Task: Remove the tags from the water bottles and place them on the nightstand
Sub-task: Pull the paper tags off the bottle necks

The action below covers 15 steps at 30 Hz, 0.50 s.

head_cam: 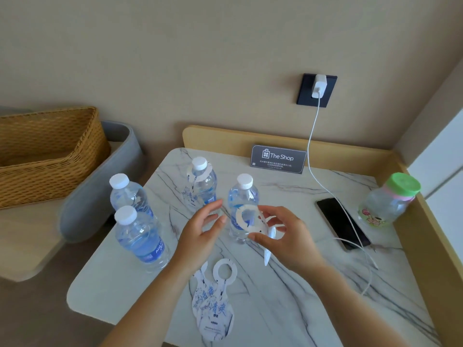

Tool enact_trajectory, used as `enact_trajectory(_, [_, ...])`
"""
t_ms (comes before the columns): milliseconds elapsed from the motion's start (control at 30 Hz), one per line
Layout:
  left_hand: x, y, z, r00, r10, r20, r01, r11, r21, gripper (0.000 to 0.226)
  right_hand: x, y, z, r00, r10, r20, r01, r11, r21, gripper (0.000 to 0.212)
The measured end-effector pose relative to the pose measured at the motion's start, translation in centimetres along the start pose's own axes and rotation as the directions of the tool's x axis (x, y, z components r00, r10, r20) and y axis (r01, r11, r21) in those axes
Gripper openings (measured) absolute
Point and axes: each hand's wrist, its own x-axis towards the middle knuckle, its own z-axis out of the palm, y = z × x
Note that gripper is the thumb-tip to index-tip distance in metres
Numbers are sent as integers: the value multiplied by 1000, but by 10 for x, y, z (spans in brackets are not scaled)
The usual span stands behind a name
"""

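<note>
Four water bottles (138, 236) stand on the nightstand (288, 296), toward its left; two tags (213, 304) lie before them; phone (342, 222) and jar (389, 200) sit right; sign (278, 159) behind.

Wicker basket (47, 151): 9 o'clock, seated in a grey tub (110, 176).
Sign card (278, 159), "The Shop": 12 o'clock, leaning against the wooden back rail.
Charger (318, 86): 1 o'clock, in a dark wall socket (307, 92); white cable (312, 151) hangs down.
Phone (342, 222): 3 o'clock, flat, screen dark.
Green-lidded clear jar (388, 200): 3 o'clock, far edge.
</note>
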Motion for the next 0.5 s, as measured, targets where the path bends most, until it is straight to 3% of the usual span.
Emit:
enact_trajectory(200, [-41,-30,-38,998,-26,50,26,1000,-12,26,-43,12,42,988,155,13,-153,981,-120,52])
enact_trajectory(500, [-81,-74,-66,962,-110,249,89,992,93,24,-73,22,110,943,331,30,-304,896,-325,60])
